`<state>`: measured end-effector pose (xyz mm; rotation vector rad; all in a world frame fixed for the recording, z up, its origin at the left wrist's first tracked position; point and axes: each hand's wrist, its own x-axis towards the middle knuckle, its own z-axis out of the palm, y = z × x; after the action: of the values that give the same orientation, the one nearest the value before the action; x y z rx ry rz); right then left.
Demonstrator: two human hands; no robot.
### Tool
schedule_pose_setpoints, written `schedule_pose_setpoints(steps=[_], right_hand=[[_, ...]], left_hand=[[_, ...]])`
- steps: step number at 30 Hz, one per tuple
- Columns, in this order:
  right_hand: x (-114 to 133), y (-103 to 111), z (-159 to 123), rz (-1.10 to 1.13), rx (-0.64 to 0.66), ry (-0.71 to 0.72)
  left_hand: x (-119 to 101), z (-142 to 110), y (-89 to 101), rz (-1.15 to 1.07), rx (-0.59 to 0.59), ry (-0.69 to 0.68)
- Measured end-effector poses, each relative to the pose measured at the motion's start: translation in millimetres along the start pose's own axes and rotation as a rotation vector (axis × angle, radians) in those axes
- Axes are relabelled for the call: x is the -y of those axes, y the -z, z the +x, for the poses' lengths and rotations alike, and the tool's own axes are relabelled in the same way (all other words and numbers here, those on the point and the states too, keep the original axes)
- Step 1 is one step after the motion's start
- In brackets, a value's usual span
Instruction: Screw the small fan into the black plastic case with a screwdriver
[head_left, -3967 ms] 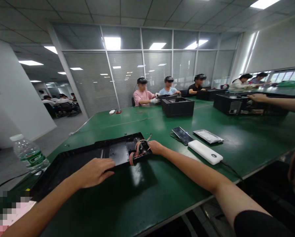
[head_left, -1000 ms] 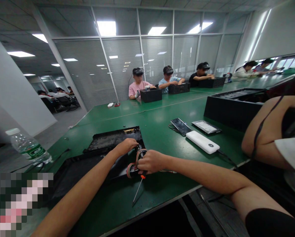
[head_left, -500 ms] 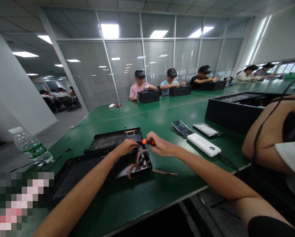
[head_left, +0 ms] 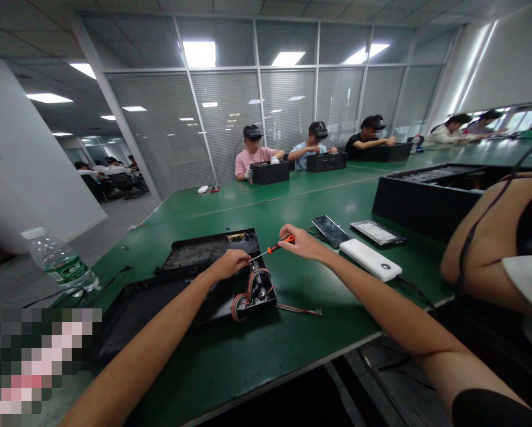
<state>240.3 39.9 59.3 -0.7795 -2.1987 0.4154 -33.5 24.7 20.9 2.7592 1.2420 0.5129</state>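
My right hand [head_left: 305,242] is closed around the orange-and-black handle of a screwdriver [head_left: 271,249], whose thin shaft slants down to the left. The tip ends beside the fingers of my left hand [head_left: 229,264]. Those fingers are curled and pressed together over the far edge of an open black metal case [head_left: 132,299]; what they pinch is hidden. Red, black and white ribbon wires [head_left: 250,287] loop at the case's right end, and a loose lead with a connector [head_left: 318,312] lies on the table. Behind my left hand is a black metal panel [head_left: 194,251].
On the green table [head_left: 319,204] lie a phone [head_left: 330,230], a white power bank [head_left: 370,260] and a hard drive [head_left: 376,232]. A water bottle [head_left: 61,264] stands at left. At right, another person's arm [head_left: 474,237] is beside a black computer case [head_left: 417,204]. Several people work opposite.
My right hand has drawn back slightly up and right, and the screwdriver has turned so that its shaft shows. My left hand stays at the case.
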Motion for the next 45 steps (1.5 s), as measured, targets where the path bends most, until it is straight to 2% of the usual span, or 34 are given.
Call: schedule_pose_setpoints(steps=[5, 15, 23, 27, 32, 37, 42, 45], right_hand=[[3.1, -6.1, 10.8, -0.094, 0.116, 0.117], [10.7, -7.5, 29.0, -0.382, 0.155, 0.222], [25.2, -1.5, 34.9, -0.465, 0.228, 0.251], [29.2, 2.1, 35.4, -0.481, 0.228, 0.260], [34.1, 4.9, 37.2, -0.488, 0.236, 0.286], [41.8, 7.4, 41.4, -0.565, 0.279, 0.294], [52.0, 9.1, 43.0, -0.653, 0.299, 0.263], [60.5, 8.8, 45.4, -0.728, 0.287, 0.199]], left_hand=[[4.6, -0.2, -2.7, -0.006, -0.010, -0.021], [-5.2, -1.1, 2.0, 0.052, 0.011, -0.076], [-6.6, -0.6, 0.6, 0.090, 0.019, -0.042], [-6.5, -0.5, 0.8, 0.062, -0.011, -0.038], [-7.3, -1.5, 3.1, 0.015, -0.046, 0.031], [-8.5, -0.4, 3.1, 0.047, -0.014, -0.003], [-7.2, -0.3, 3.0, 0.040, -0.014, -0.012], [-5.9, -1.2, 1.9, 0.037, -0.013, -0.021]])
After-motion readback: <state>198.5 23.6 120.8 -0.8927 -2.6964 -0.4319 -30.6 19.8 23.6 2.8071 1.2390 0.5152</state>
